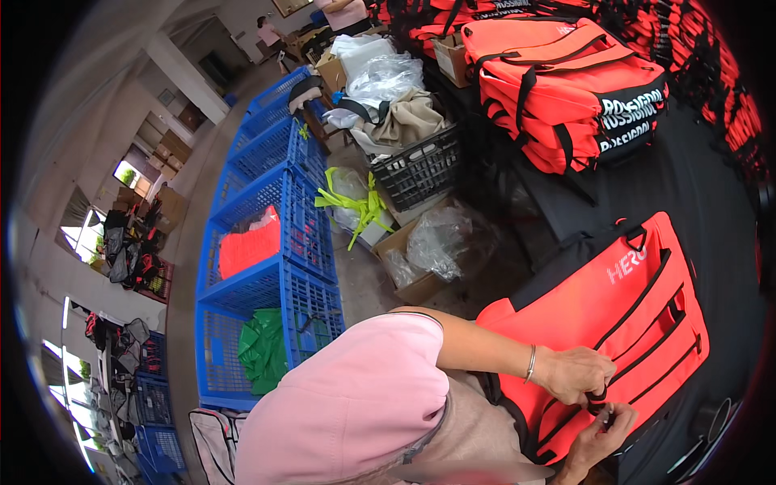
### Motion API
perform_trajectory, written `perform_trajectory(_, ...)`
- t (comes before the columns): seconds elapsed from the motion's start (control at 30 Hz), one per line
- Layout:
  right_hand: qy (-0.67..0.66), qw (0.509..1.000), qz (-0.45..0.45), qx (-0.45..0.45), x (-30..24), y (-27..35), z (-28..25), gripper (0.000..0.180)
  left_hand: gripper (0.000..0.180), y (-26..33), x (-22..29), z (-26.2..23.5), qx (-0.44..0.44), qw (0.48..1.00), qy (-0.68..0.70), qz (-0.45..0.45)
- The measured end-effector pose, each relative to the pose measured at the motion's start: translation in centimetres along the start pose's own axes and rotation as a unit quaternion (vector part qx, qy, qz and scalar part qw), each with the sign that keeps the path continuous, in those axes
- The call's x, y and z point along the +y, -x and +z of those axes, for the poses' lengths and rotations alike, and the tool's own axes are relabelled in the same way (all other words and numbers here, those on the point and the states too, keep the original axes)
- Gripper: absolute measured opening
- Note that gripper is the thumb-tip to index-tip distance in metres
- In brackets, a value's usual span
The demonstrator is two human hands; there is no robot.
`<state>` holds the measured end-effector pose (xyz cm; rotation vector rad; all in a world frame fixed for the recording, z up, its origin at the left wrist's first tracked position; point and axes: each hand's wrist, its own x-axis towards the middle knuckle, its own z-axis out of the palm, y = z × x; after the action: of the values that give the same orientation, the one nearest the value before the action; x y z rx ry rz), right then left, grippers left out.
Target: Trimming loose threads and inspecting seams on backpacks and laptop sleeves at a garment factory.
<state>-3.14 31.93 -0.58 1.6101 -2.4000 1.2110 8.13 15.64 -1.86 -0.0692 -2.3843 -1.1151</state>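
The room is bright with soft daylight. Light comes in from the windows on the left, and they glow so white that little shows through them. The floor looks pale and washed out. The black table is dark and swallows detail near its far right edge. Shadows are soft and lie under the table's near edge. The picture is round, with black corners. Straight lines bend near the rim, and things there look blurry and squashed. The middle is sharp.
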Motion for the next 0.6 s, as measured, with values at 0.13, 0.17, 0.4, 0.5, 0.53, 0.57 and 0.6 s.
perform_trajectory(0.13, -0.181, 0.975, 0.123, 0.045, 2.6, 1.5, 0.6, 0.010, 0.022, -0.5, 0.0, 0.1, -0.016, 0.999, 0.034, -0.011)
perform_trajectory(0.17, -0.264, 0.953, 0.129, 0.078, 2.6, 2.1, 0.7, 0.010, 0.023, -0.6, -0.1, -0.1, -0.008, 0.999, 0.042, -0.022)
perform_trajectory(0.4, -0.177, 0.969, 0.154, 0.073, -2.2, -2.1, 1.0, 0.012, 0.028, -0.4, 0.0, -2.4, -0.020, 0.989, 0.052, -0.135)
perform_trajectory(0.5, -0.273, 0.925, 0.232, 0.124, -0.7, -1.8, 1.3, 0.008, 0.027, -1.0, 0.4, -2.5, -0.058, 0.962, 0.126, -0.234)
perform_trajectory(0.53, -0.272, 0.921, 0.253, 0.120, -0.2, -1.2, 0.3, 0.010, 0.029, -1.1, 0.2, -2.2, -0.058, 0.960, 0.138, -0.235)
perform_trajectory(0.57, -0.273, 0.916, 0.272, 0.115, 0.1, -0.6, -0.6, 0.014, 0.028, -1.7, 0.5, -2.0, -0.071, 0.946, 0.172, -0.264)
perform_trajectory(0.6, -0.269, 0.914, 0.279, 0.122, -0.3, -0.4, -1.0, 0.014, 0.028, -1.8, 0.8, -2.1, -0.078, 0.939, 0.176, -0.284)
